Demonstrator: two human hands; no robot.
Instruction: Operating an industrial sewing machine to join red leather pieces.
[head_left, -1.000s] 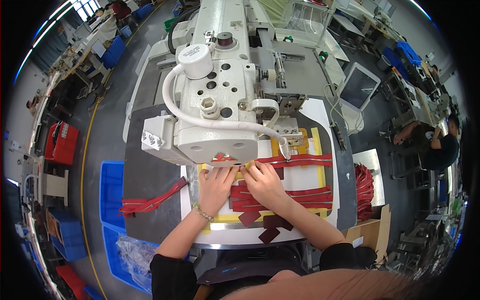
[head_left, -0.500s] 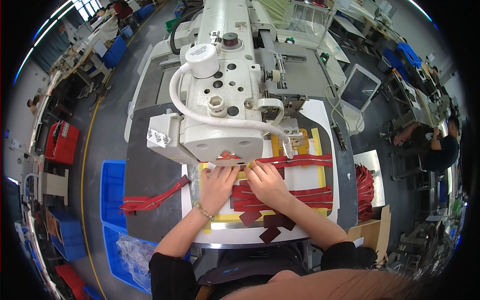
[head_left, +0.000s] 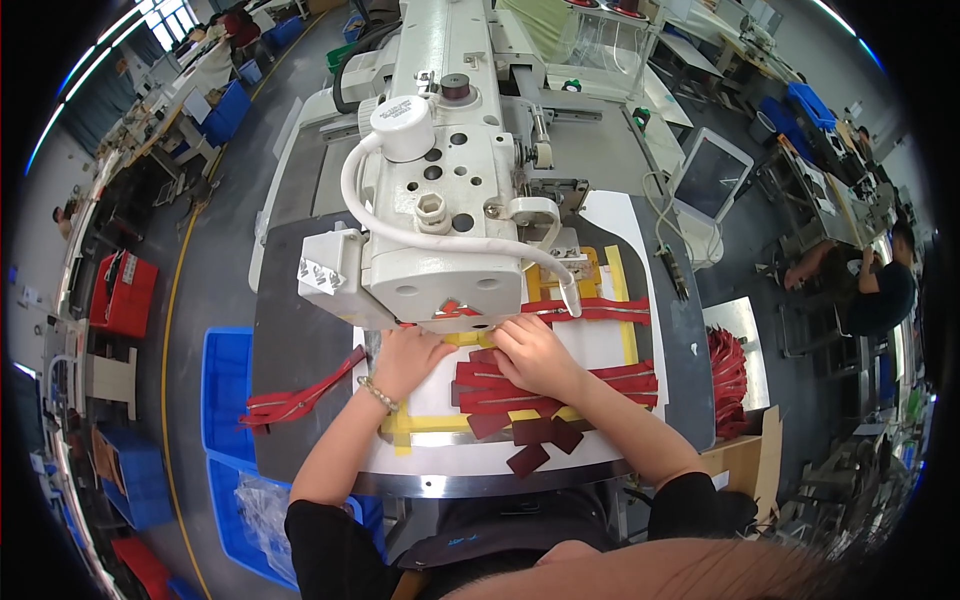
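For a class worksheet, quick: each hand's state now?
Left hand: some fingertips hidden by the machine; cannot tell.
Right hand: fingers bent; any hold cannot be told.

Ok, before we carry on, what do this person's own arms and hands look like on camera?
Short black sleeves end near the elbows, leaving the forearms uncovered. Both hands are ungloved. A bracelet of pale, rounded beads circles the wrist of the left hand; none shows at the right hand. Fingertip details are hidden by the machine head.
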